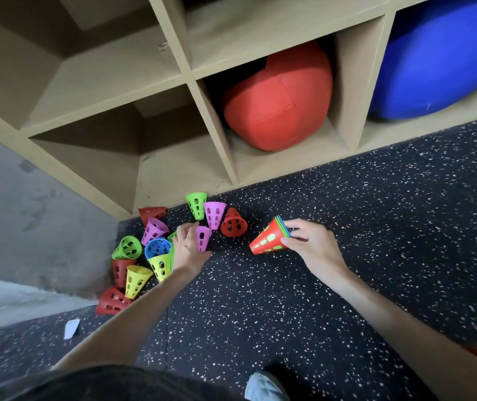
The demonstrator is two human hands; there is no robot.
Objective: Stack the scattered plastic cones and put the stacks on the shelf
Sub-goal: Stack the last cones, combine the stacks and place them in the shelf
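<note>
Several perforated plastic cones in red, green, purple, blue and yellow lie scattered on the speckled floor by the shelf's left corner. My left hand (186,247) curls its fingers round a purple cone (203,238) in that pile. My right hand (308,244) grips the wide end of a short nested stack (270,239) with a red cone outermost, tilted with its narrow end down-left. A green cone (197,204), a purple cone (214,214) and a red cone (233,224) sit between the hands. The wooden cubby shelf (173,172) stands behind.
A red ball (277,96) fills one lower cubby and a blue ball (439,56) the one to its right. The lower-left cubby (110,157) holds nothing. A grey wall (29,221) bounds the left. A scrap of white paper (71,328) lies on the floor.
</note>
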